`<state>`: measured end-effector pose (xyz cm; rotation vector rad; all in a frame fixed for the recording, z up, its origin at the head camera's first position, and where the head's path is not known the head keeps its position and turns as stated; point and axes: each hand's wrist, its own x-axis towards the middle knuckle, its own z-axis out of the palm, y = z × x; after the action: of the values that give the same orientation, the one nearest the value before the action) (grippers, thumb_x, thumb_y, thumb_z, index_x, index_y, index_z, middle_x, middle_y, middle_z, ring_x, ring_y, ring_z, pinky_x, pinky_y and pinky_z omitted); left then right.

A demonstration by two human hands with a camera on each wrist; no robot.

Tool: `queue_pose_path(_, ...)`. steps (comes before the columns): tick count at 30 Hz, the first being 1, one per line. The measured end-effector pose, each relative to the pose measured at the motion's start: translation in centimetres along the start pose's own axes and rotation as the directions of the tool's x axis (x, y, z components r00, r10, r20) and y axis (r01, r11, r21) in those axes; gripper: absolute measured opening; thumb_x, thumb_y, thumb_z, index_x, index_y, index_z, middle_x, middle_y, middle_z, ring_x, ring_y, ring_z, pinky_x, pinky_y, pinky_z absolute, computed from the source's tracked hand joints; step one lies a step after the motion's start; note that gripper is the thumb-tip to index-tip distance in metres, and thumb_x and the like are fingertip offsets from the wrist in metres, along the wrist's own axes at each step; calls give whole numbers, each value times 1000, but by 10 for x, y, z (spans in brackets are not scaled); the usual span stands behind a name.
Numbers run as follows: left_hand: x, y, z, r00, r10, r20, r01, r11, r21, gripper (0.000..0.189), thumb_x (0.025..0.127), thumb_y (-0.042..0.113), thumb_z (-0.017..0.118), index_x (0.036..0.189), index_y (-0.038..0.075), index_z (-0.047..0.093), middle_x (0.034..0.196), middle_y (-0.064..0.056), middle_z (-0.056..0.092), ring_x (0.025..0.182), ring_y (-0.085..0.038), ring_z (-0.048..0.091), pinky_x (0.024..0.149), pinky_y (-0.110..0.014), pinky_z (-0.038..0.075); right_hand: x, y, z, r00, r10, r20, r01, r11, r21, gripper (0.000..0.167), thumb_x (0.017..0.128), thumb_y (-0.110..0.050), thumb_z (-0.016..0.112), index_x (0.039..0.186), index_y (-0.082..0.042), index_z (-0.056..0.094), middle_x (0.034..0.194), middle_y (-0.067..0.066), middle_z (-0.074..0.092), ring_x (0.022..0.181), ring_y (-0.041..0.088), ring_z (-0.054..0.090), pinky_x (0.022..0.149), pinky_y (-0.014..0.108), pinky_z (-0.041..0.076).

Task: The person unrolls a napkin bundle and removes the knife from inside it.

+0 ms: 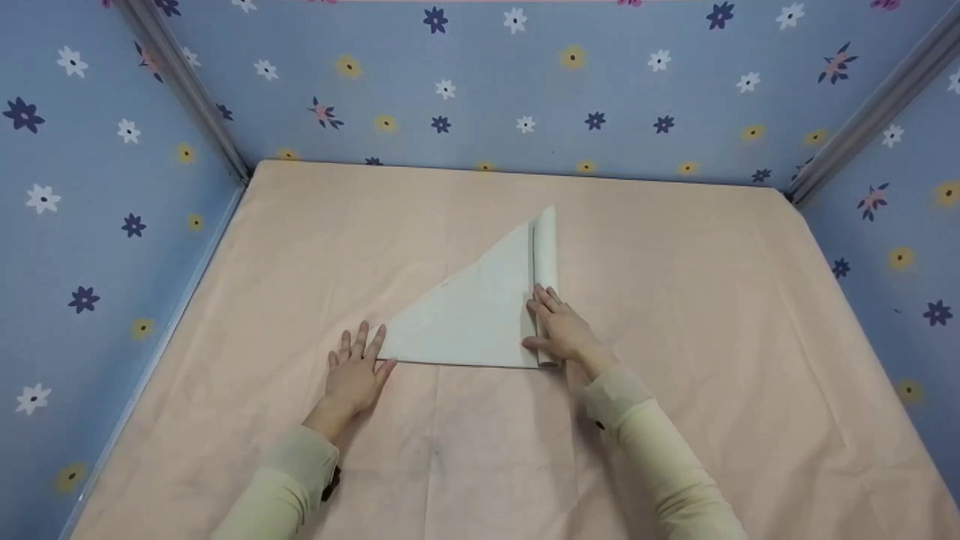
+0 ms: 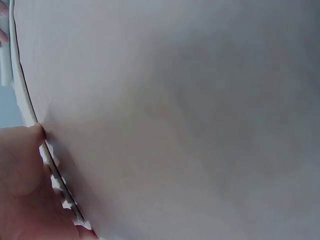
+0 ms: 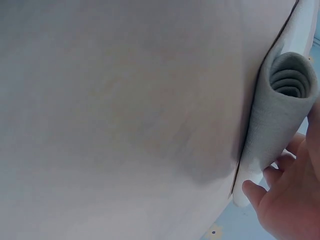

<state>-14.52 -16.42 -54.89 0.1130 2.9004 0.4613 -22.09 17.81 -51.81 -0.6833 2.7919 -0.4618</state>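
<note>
Under the right hand [image 1: 562, 330], its fingers nearly straight, is the rolled side [image 1: 546, 247] of a pale cloth [image 1: 465, 322], whose narrow corner meets the thumb and forefinger of the spread left hand [image 1: 354, 382]. I judge it light, soft and hard to break — best held along the rolled side, gently, since squeezing could flatten the hollow end [image 3: 291, 80] near the right wrist. Around both hands is a slightly wrinkled peach surface [image 1: 450, 450], and beyond the fingertips stand blue flowered walls [image 1: 480, 45].

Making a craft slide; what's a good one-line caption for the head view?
Left fingers at the left corner of a pale cloth, right fingers on its roll, atop a peach sheet.
</note>
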Motion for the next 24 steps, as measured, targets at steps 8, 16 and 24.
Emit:
queue_pose_path(8, -2, 0, -2, 1000, 22, -21, -22, 1000, 2, 60, 94, 42, 33, 143, 10, 15, 146, -20, 4, 129, -45, 0, 97, -63, 7, -4, 6, -3, 1000, -27, -6, 27, 1000, 0, 70, 84, -39, 59, 136, -1, 32, 147, 14, 8, 133, 29, 7, 104, 47, 17)
queue_pose_path(16, -2, 1, -4, 1000, 16, -20, -16, 1000, 9, 60, 94, 42, 33, 143, 10, 16, 146, -20, 5, 129, -45, 0, 97, -63, 7, -7, 11, -4, 999, -18, -27, 20, 998, 61, 70, 82, -37, 62, 136, -2, 33, 147, 13, 9, 133, 29, 8, 104, 47, 17)
queue_pose_path(24, -2, 1, -3, 1000, -1, -6, 1, 1000, 6, 61, 94, 43, 32, 143, 11, 14, 146, -19, 3, 129, -44, -1, 98, -63, 7, -10, 16, -5, 999, -1, -33, 5, 995, 99, 70, 82, -36, 62, 137, -4, 32, 148, 10, 9, 134, 27, 8, 105, 46, 15)
